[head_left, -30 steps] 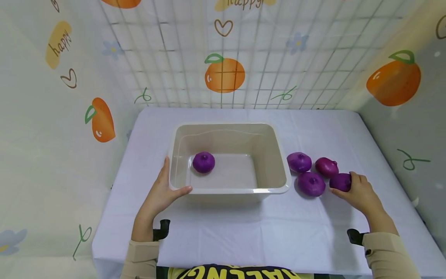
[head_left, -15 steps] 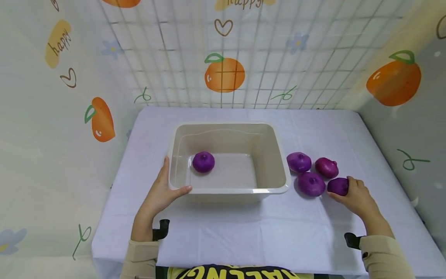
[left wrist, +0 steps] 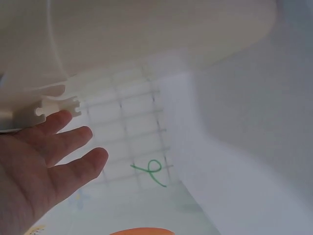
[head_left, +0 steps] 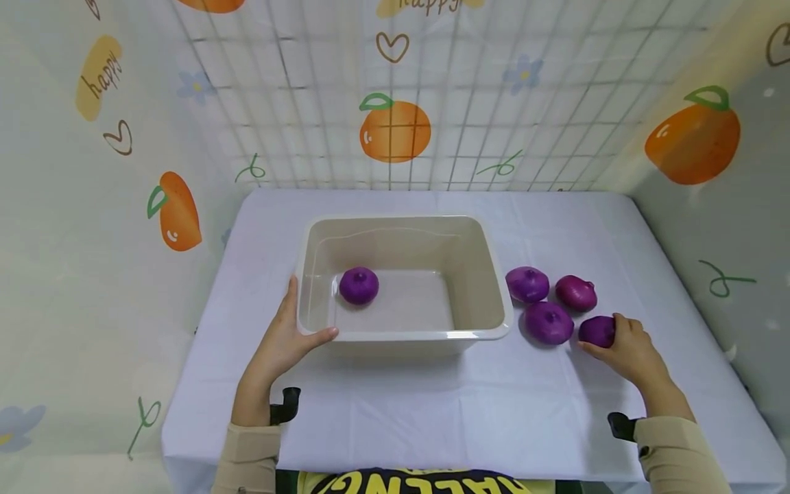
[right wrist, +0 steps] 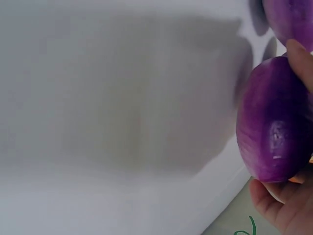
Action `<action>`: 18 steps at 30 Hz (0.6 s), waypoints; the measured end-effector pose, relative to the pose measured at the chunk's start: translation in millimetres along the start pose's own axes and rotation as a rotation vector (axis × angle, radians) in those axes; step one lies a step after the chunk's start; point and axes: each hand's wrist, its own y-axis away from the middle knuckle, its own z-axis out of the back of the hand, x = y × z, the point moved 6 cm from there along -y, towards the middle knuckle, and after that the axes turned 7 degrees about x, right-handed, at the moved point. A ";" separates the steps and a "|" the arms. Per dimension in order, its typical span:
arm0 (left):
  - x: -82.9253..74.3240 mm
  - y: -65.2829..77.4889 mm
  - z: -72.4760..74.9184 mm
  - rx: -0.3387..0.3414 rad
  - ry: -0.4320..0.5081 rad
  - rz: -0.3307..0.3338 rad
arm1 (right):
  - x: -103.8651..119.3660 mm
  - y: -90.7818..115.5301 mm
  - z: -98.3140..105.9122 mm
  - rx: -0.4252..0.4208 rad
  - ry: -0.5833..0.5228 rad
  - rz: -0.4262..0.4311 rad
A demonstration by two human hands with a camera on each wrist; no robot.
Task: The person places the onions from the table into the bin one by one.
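Observation:
A beige plastic bin stands on the table with one purple onion inside, left of its middle. My left hand rests on the bin's near left corner, thumb on the front rim and fingers along the left side. In the left wrist view the fingers lie spread and nearly straight beside the bin's lip. On the right my right hand grips a purple onion between thumb and fingers. The right wrist view shows this onion close up, held at both ends.
Three more onions lie beside the bin's right end: one at the back, one in front and a redder one. A white cloth covers the table. Printed curtains enclose the back and sides.
My right hand has shifted a little left and toward me with the onion, opening a small gap from the redder onion. The left hand and bin have stayed put.

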 end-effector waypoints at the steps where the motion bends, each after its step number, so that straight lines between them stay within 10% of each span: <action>1: -0.1 0.0 0.0 0.000 0.002 -0.002 | -0.2 0.8 -0.5 -0.002 -0.001 -0.003; 18: 1.4 4.9 3.0 0.002 0.013 0.005 | 0.6 7.7 -3.3 -0.014 0.000 -0.003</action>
